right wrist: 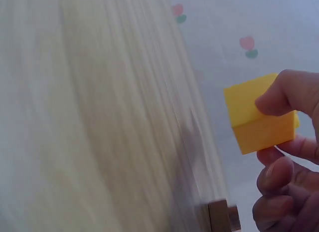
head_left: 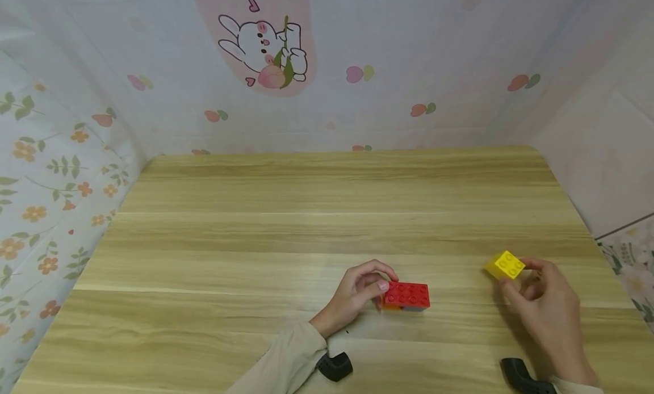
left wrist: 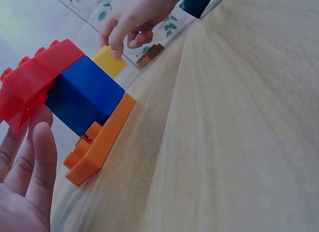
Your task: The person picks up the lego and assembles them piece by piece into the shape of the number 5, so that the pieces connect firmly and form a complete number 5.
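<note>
Near the table's front middle stands a stack of toy building bricks: a red brick [head_left: 407, 294] on top, a blue brick [left wrist: 87, 95] beneath it, and an orange brick [left wrist: 102, 147] at the bottom on the tabletop. My left hand [head_left: 360, 292] holds the stack by the red brick's left end, thumb toward the near side. Over on the right, my right hand [head_left: 546, 309] pinches a yellow brick [head_left: 504, 265] between thumb and fingers, raised off the table. In the right wrist view the thumb lies across one face of that yellow brick [right wrist: 259, 112].
A brown brick [left wrist: 149, 56] lies on the table beyond the yellow one in the left wrist view; in the head view it is not visible. The wooden table [head_left: 306, 212] meets a printed cloth [head_left: 383, 53] at the back.
</note>
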A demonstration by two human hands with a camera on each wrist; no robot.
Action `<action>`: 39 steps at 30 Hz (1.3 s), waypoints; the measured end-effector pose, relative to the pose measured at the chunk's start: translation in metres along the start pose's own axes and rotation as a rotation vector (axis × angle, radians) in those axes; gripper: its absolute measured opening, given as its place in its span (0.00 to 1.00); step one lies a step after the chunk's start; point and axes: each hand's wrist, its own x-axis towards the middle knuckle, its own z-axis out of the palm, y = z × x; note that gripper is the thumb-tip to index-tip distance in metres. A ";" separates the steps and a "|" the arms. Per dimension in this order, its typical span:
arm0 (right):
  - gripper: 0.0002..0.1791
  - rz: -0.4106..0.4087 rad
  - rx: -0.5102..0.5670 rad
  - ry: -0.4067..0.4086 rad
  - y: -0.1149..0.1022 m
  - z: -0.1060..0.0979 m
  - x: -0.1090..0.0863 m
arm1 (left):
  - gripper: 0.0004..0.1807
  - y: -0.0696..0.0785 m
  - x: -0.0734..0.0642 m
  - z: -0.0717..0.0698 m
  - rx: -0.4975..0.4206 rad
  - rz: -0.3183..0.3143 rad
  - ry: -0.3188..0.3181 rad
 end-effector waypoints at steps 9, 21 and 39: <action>0.27 -0.049 0.251 -0.019 -0.022 0.011 -0.009 | 0.13 -0.001 0.001 -0.001 0.014 0.029 -0.006; 0.36 -0.164 0.518 -0.053 -0.040 0.024 -0.018 | 0.16 0.024 0.002 0.003 0.016 0.047 -0.017; 0.28 -0.471 0.748 -0.039 -0.086 0.044 -0.046 | 0.40 -0.001 -0.001 0.000 0.063 0.047 0.037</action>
